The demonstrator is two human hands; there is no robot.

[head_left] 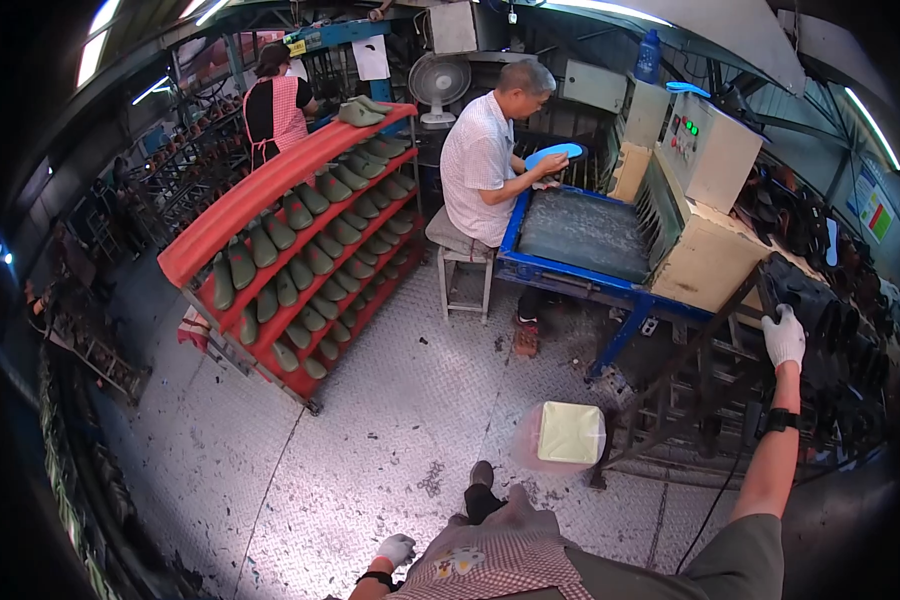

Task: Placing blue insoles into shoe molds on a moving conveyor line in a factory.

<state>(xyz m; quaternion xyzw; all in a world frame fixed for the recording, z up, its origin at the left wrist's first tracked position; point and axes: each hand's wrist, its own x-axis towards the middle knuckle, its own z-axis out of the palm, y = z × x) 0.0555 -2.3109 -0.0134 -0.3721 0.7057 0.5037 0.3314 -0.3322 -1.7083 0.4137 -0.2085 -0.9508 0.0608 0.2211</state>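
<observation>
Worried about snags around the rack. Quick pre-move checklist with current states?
1. Right hand at the dark rack: ok; firmness of its grip, cannot tell.
2. Left hand unloaded: ok; nothing visible in it, low beside the apron.
3. Floor beside rack unobstructed: not ok; pale yellow bin sits by the rack's near foot.
4. Cable out of the way: cannot tell; it trails below the rack toward the wearer's legs.
5. Seated co-worker apart from the rack: ok; at the blue-framed machine, holding a blue sole-shaped piece.
</observation>
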